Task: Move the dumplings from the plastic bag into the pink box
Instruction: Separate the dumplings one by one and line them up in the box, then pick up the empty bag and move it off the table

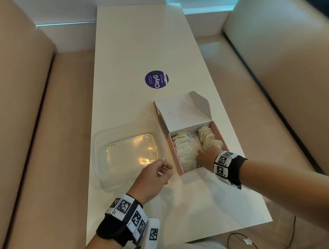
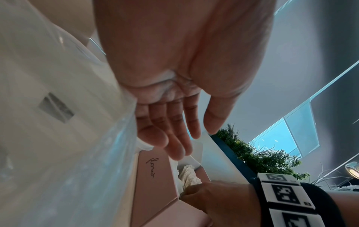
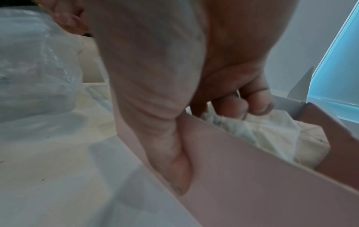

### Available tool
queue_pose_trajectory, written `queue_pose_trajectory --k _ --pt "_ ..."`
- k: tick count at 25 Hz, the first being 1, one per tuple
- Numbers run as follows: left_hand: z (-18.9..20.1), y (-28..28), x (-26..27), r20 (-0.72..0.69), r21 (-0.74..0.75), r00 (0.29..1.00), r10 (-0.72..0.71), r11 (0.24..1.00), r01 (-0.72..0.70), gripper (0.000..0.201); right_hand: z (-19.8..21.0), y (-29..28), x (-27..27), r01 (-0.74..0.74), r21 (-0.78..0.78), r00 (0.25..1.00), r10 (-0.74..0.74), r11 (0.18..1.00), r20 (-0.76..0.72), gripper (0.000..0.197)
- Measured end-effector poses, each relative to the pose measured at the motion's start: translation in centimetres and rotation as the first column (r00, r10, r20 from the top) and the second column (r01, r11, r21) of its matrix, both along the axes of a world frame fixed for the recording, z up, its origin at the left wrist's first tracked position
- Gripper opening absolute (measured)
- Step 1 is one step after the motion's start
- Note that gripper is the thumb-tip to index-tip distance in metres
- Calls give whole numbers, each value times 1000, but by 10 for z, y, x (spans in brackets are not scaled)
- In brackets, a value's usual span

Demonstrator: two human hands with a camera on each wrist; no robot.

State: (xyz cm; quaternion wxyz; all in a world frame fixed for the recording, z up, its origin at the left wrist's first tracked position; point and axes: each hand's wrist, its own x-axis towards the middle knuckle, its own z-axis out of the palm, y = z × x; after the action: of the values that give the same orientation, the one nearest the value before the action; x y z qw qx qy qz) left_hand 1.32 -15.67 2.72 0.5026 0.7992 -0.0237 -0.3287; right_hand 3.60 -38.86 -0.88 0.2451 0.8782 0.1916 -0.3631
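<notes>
**Right hand in the pink box, left hand idle beside it**

Head view: The pink box (image 1: 219,139) is seen open on the white tabletop (image 1: 131,56), its lid folded back. Two rows of dumplings (image 1: 185,151) are seen inside it. The right hand (image 1: 207,155) is placed in the near end of the box, between the rows; its fingers are hidden among the dumplings. A clear plastic container (image 1: 129,153) is set just left of the box, with nothing visible inside but residue. The left hand (image 1: 154,177) is held above the tabletop between container and box, fingers loosely curled, nothing gripped. A purple sticker (image 1: 156,79) is fixed further along the tabletop.

Left wrist view: The left hand (image 2: 174,76) is shown with relaxed fingers (image 2: 174,135), nothing held. Clear plastic (image 2: 68,153) is seen at left.

Right wrist view: The thumb (image 3: 174,153) is laid against the box's outer wall (image 3: 242,176); the fingers (image 3: 258,101) are curled down onto the dumplings (image 3: 272,135). A grip cannot be confirmed.
</notes>
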Motion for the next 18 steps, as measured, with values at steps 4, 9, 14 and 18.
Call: queue_pose_trajectory --k 4,9,14,18 --pt "0 -1 0 7 -4 1000 0 1000 0 3 1 3 0 37 5 998 -37 999 44 41" --pt "7 3 2 37 -10 999 24 1000 -24 3 5 2 1 -22 -120 996 12 993 -83 28" --pt "37 57 17 238 -64 944 226 974 -217 7 26 7 -4 94 -18 993 -92 995 78 40" --pt "32 137 -6 135 74 971 196 976 -207 56 57 28 -24 117 338 936 -217 934 278 54"
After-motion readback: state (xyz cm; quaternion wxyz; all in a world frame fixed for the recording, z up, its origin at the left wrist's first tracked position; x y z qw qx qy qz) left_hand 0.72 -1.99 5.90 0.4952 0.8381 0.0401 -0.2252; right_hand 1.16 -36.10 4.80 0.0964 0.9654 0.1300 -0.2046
